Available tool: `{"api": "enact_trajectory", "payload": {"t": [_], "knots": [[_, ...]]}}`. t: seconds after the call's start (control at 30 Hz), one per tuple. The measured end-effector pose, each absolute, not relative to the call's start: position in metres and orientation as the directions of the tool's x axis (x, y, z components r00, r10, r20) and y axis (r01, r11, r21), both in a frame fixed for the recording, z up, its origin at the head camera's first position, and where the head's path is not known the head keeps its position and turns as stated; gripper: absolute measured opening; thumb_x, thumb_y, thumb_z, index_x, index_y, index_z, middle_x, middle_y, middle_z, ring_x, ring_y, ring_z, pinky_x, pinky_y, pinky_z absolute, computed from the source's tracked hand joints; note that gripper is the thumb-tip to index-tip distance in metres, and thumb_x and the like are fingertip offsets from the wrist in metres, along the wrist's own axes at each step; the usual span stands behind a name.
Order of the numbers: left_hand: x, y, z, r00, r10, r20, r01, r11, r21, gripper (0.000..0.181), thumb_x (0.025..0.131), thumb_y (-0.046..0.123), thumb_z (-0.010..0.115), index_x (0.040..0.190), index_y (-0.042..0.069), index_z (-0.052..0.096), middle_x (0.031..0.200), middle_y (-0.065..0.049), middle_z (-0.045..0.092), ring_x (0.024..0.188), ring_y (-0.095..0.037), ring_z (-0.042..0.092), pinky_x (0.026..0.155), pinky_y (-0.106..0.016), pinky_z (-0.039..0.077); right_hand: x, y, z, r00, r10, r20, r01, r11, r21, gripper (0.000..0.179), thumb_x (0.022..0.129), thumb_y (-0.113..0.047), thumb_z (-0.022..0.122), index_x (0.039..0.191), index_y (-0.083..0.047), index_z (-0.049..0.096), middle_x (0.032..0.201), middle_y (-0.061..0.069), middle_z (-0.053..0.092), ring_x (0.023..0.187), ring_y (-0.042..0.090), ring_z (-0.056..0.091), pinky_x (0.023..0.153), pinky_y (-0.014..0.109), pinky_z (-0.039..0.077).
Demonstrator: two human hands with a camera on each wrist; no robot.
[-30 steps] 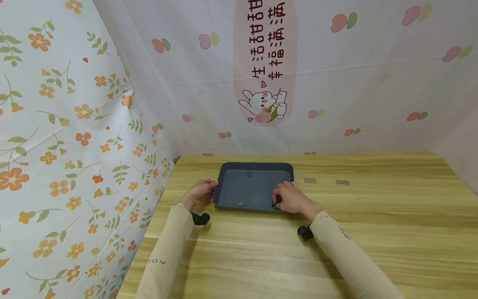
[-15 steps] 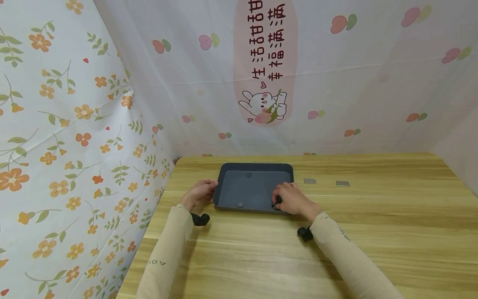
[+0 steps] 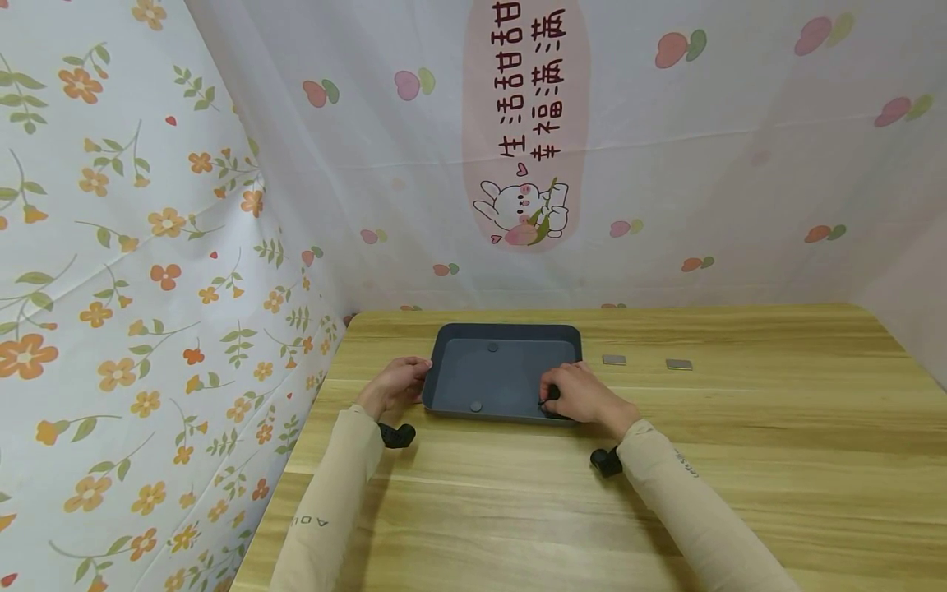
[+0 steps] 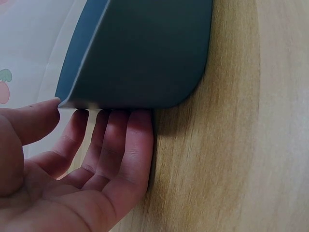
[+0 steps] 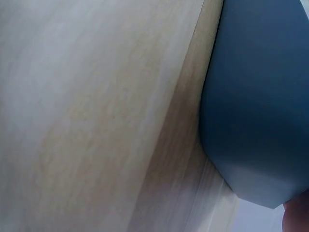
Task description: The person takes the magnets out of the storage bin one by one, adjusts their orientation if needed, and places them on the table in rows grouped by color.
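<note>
A shallow dark grey tray [image 3: 503,331] lies on the wooden table. At its left side my left hand [image 3: 395,383] holds the wall; in the left wrist view the thumb [image 4: 41,121] is at the rim and the fingertips touch the outside. My right hand [image 3: 580,393] reaches over the tray's front right corner and pinches a small black thing [image 3: 553,401], too hidden to name. Two small round grey discs, a back disc [image 3: 493,347] and a front disc [image 3: 476,406], sit on the tray's floor. The right wrist view shows mainly the tray's outer wall [image 5: 256,106] and one fingertip.
To the right of the tray lie two small flat grey rectangular pieces, a nearer piece [image 3: 614,360] and a farther piece [image 3: 679,364]. A printed curtain [image 3: 666,205] hangs behind the table, and a floral curtain [image 3: 170,329] runs along the left.
More of the black thing shows below my right fingers, at the tray's front right corner. My left hand and the tray keep their places.
</note>
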State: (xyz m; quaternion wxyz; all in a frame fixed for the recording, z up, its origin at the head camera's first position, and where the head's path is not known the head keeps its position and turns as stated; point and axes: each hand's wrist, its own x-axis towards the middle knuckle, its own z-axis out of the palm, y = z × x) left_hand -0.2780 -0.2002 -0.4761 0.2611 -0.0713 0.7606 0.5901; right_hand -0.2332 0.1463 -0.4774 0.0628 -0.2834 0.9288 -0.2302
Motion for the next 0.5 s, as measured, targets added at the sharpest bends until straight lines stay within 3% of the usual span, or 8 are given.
{"api": "enact_trajectory", "payload": {"t": [0.4,0.5], "knots": [[-0.2787,-0.1998,-0.4754,-0.852,0.190,-0.488,-0.424,0.297,0.855,0.033,0.104,0.023,0.044,0.127,-0.001,0.049,0.096,-0.005,0.058,0.079,-0.016,0.056,0.067,-0.029,0.050,-0.2334,0.1469,-0.4747,-0.837,-0.547,0.032,-0.489,0.721,-0.491,0.010,0.086,-0.019,0.073,0.083,-0.021,0.063,0.078,-0.010,0.062,0.075,0.011,0.052,0.091,0.048,0.034],[-0.2786,-0.1996,-0.4752,-0.850,0.186,-0.493,-0.431,0.292,0.854,0.033,0.104,0.022,0.044,0.127,-0.001,0.049,0.096,-0.006,0.058,0.080,-0.016,0.056,0.067,-0.029,0.050,-0.2341,0.1470,-0.4750,-0.839,-0.542,0.045,-0.483,0.704,-0.522,0.008,0.086,-0.017,0.072,0.085,-0.020,0.064,0.082,-0.008,0.064,0.077,0.011,0.054,0.089,0.044,0.040]]}}
